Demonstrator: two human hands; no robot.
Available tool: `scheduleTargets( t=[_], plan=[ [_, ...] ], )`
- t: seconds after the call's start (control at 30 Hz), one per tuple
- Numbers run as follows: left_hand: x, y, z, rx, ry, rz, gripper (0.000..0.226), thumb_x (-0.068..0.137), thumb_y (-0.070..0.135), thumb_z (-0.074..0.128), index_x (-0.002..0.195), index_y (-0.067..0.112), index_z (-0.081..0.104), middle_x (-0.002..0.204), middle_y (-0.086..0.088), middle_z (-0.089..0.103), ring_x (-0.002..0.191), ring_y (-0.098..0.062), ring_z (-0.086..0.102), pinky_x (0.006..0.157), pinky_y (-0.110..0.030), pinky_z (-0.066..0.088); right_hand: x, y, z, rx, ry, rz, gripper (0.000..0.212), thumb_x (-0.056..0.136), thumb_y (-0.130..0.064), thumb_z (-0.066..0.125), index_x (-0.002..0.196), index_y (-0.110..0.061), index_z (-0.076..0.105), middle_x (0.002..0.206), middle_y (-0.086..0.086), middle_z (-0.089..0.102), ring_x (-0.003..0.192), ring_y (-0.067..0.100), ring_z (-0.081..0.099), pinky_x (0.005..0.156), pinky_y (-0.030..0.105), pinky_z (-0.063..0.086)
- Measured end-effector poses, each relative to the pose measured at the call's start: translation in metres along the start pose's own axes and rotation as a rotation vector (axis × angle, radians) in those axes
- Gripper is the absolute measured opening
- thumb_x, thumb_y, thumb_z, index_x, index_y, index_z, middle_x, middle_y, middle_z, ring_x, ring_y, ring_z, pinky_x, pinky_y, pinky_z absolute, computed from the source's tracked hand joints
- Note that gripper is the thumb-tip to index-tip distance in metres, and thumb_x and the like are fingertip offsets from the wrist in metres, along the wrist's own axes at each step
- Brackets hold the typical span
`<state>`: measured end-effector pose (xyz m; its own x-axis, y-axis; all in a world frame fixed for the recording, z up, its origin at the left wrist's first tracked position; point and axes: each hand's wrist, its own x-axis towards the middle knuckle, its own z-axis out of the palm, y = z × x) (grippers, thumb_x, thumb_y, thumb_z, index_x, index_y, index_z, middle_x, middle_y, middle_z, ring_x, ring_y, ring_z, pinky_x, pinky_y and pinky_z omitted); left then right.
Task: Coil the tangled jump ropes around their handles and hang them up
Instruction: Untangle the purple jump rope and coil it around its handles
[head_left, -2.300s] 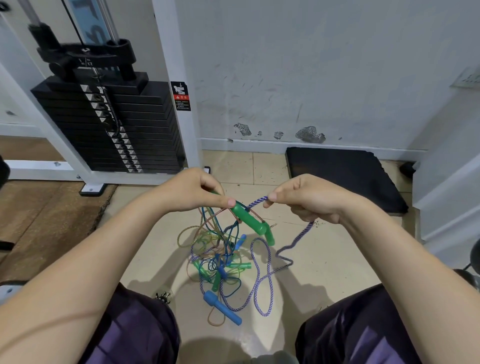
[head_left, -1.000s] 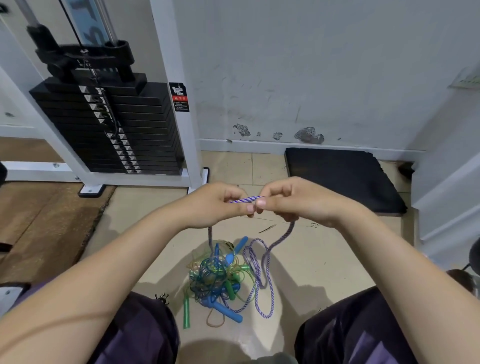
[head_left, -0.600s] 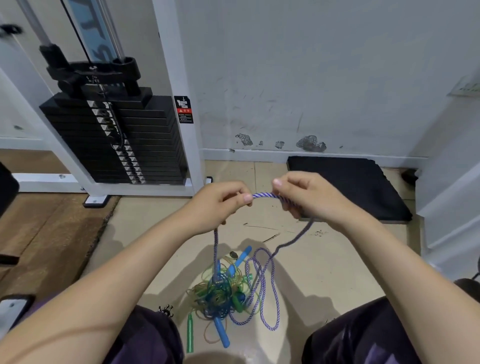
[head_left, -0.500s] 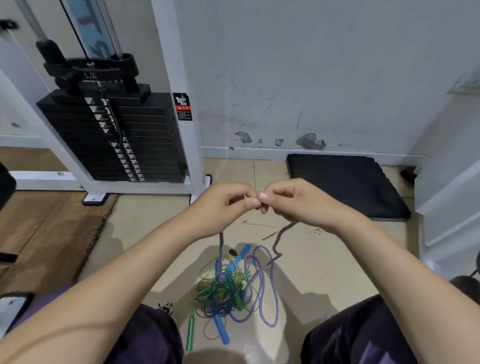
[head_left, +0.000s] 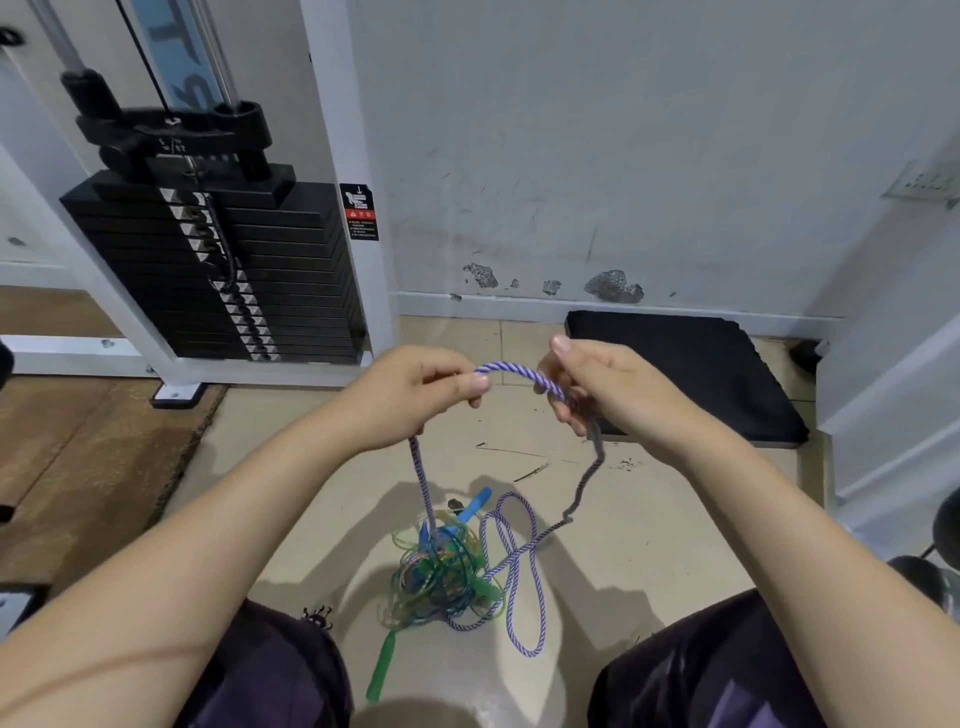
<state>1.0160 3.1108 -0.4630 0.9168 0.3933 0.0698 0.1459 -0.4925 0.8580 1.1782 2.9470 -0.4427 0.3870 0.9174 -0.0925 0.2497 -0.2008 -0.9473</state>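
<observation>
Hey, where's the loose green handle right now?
In the head view, the green handle lies on the floor at bottom centre, just below-left of the tangled ropes, between the person's knees.

We hold both hands up over the floor (head_left: 649, 519), left hand (head_left: 415, 395) left, right hand (head_left: 602, 389) right, a short arc of rope (head_left: 519, 373) between them. From each hand the rope hangs down to the tangle of ropes (head_left: 441, 577) on the floor, near us between our knees. One handle (head_left: 381, 670) lies at the tangle's near left. Weight stack (head_left: 218, 270) far left, against the wall (head_left: 623, 156); mat (head_left: 701, 374) far right, behind the right hand.
</observation>
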Motion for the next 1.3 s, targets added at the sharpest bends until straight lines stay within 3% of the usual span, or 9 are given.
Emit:
scheduleTargets(
  t=[0.17, 0.37, 0.43, 0.57, 0.7, 0.83, 1.03, 1.13, 1.3],
  plan=[
    [-0.002, 0.002, 0.017, 0.096, -0.03, 0.065, 0.02, 0.094, 0.029, 0.064, 0.078, 0.019, 0.07, 0.052, 0.013, 0.048, 0.052, -0.006, 0.042, 0.055, -0.03, 0.039, -0.001, 0.002, 0.01, -0.145, -0.094, -0.008, 0.025, 0.093, -0.034, 0.062, 0.077, -0.016, 0.068, 0.053, -0.008, 0.038, 0.051, 0.011, 0.029, 0.048, 0.019, 0.025],
    [0.0, -0.019, 0.011, 0.243, -0.325, -0.189, 0.022, 0.098, 0.023, 0.058, 0.083, 0.011, 0.069, 0.077, 0.008, 0.071, 0.083, -0.022, 0.067, 0.086, -0.035, 0.05, 0.002, 0.002, -0.002, 0.278, 0.103, -0.18, 0.024, 0.1, -0.022, 0.051, 0.079, -0.014, 0.059, 0.055, 0.003, 0.047, 0.047, 0.017, 0.038, 0.051, 0.026, 0.035],
    [-0.001, -0.025, 0.006, 0.213, -0.417, -0.28, 0.024, 0.098, 0.023, 0.059, 0.082, 0.009, 0.069, 0.078, 0.001, 0.074, 0.079, -0.018, 0.068, 0.081, -0.028, 0.05, 0.002, 0.004, -0.011, 0.203, 0.165, -0.177, 0.025, 0.1, -0.024, 0.051, 0.08, -0.016, 0.062, 0.058, 0.004, 0.051, 0.05, 0.02, 0.042, 0.054, 0.027, 0.038],
    [-0.001, -0.012, 0.004, 0.112, -0.241, -0.212, 0.025, 0.094, 0.031, 0.065, 0.074, 0.015, 0.069, 0.055, 0.002, 0.063, 0.054, -0.008, 0.056, 0.061, -0.018, 0.047, 0.0, 0.006, -0.018, -0.035, 0.136, -0.098, 0.03, 0.099, -0.032, 0.053, 0.082, -0.011, 0.066, 0.06, 0.006, 0.053, 0.054, 0.019, 0.047, 0.056, 0.025, 0.041],
    [-0.004, 0.003, 0.014, -0.038, -0.086, -0.053, 0.02, 0.09, 0.031, 0.069, 0.077, 0.018, 0.075, 0.054, 0.004, 0.038, 0.055, -0.01, 0.041, 0.054, -0.029, 0.047, -0.001, 0.008, -0.002, -0.092, -0.042, 0.02, 0.03, 0.092, -0.038, 0.061, 0.081, -0.011, 0.068, 0.056, 0.002, 0.048, 0.052, 0.015, 0.041, 0.05, 0.019, 0.036],
    [-0.003, -0.003, 0.014, 0.039, -0.144, -0.039, 0.013, 0.09, 0.033, 0.07, 0.088, 0.023, 0.077, 0.075, -0.023, 0.058, 0.066, -0.017, 0.049, 0.065, -0.042, 0.051, 0.0, 0.006, 0.009, -0.102, -0.15, 0.027, 0.025, 0.093, -0.032, 0.062, 0.085, -0.01, 0.071, 0.053, -0.008, 0.039, 0.054, 0.014, 0.029, 0.049, 0.022, 0.025],
    [-0.001, -0.016, 0.014, 0.163, -0.333, -0.181, 0.017, 0.098, 0.019, 0.058, 0.09, 0.012, 0.072, 0.086, 0.001, 0.073, 0.085, -0.011, 0.066, 0.085, -0.024, 0.049, 0.005, 0.008, 0.005, 0.274, 0.033, -0.135, 0.023, 0.099, -0.018, 0.052, 0.081, -0.01, 0.063, 0.061, 0.001, 0.048, 0.049, 0.012, 0.039, 0.052, 0.022, 0.034],
    [-0.001, -0.023, 0.008, 0.263, -0.336, -0.254, 0.025, 0.1, 0.024, 0.055, 0.08, 0.016, 0.068, 0.085, 0.0, 0.075, 0.069, 0.002, 0.061, 0.066, -0.009, 0.042, 0.007, 0.01, -0.002, 0.245, 0.063, -0.088, 0.027, 0.102, -0.019, 0.047, 0.081, -0.009, 0.061, 0.065, 0.003, 0.054, 0.054, 0.016, 0.044, 0.057, 0.025, 0.038],
    [-0.003, -0.009, 0.015, 0.169, -0.18, -0.142, 0.028, 0.097, 0.032, 0.06, 0.072, 0.018, 0.061, 0.056, -0.001, 0.053, 0.051, -0.01, 0.054, 0.054, -0.018, 0.044, 0.003, 0.01, 0.003, -0.044, -0.01, 0.063, 0.046, 0.1, -0.043, 0.045, 0.086, -0.004, 0.065, 0.063, 0.004, 0.054, 0.053, 0.016, 0.043, 0.053, 0.022, 0.037]
  ],
)
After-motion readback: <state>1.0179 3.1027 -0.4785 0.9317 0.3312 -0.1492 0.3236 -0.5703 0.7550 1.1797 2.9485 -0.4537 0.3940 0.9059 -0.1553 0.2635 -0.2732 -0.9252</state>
